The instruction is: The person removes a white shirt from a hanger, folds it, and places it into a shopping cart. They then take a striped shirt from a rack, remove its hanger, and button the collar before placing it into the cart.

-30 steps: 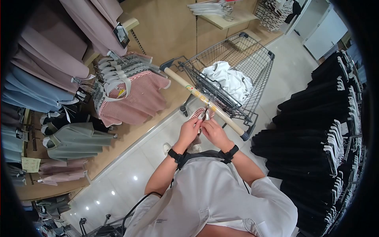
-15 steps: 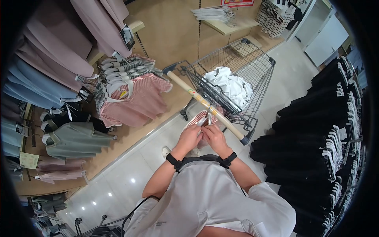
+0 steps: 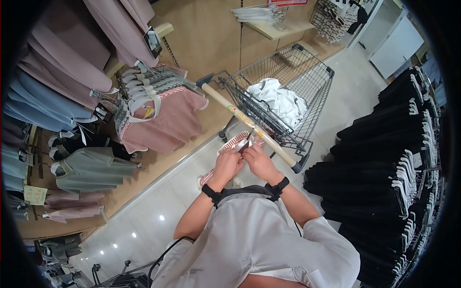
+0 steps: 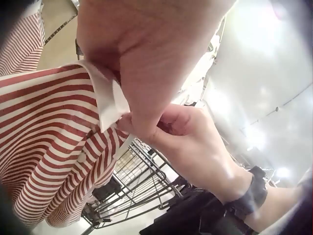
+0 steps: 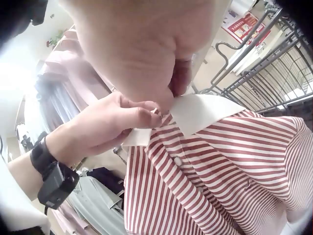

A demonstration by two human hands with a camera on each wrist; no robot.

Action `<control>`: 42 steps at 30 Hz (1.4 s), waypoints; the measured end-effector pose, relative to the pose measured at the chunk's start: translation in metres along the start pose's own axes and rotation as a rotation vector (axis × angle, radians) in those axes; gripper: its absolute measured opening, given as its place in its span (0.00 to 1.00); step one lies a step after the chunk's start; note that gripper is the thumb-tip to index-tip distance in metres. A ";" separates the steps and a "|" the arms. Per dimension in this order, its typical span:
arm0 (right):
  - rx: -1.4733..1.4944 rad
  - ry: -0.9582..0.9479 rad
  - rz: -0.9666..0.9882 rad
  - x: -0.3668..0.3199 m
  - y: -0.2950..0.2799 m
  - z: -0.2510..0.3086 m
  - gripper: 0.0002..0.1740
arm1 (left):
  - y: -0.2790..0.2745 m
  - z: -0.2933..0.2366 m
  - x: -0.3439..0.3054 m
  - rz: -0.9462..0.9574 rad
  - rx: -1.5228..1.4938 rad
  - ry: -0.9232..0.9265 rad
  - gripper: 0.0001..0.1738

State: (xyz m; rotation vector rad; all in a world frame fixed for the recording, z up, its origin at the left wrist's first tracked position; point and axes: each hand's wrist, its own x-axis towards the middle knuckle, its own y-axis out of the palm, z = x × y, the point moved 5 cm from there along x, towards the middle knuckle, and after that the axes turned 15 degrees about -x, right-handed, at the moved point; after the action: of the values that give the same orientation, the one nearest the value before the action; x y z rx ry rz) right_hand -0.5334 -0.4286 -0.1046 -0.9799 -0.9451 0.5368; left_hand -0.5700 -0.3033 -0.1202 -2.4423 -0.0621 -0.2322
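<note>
A red-and-white striped shirt (image 5: 220, 161) with a white collar (image 5: 205, 111) hangs in front of me, close to the cart handle (image 3: 235, 111). My left hand (image 3: 227, 165) pinches one side of the collar opening, thumb and fingertips together. Right beside it, my right hand (image 3: 260, 162) pinches the other side, and the fingertips of both hands meet at the neck. Below them, a white button (image 5: 178, 160) shows on the shirt front. In the head view the hands and forearms cover much of the shirt. The fingers hide the top of the front.
Ahead stands a wire shopping cart (image 3: 314, 96) with white garments (image 3: 278, 102) inside. Striped shirts (image 3: 165, 117) and other clothes hang on the wall rack at left. Black garments (image 3: 355, 177) on white hangers line the right. A shelf (image 3: 283, 31) holds white hangers.
Both hands stay together at the collar and have moved slightly down toward my body. More of the striped shirt shows, including a striped part by my left wrist.
</note>
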 end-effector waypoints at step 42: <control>1.118 1.078 -0.019 -0.038 0.065 -0.025 0.10 | 0.020 0.049 0.000 -0.008 -0.783 -0.484 0.11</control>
State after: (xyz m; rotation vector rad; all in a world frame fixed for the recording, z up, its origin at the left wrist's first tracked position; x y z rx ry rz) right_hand -0.5293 -0.4375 -0.1831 -0.1202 0.3515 0.3406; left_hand -0.5604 -0.2879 -0.1695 -3.2226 -0.2291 0.4204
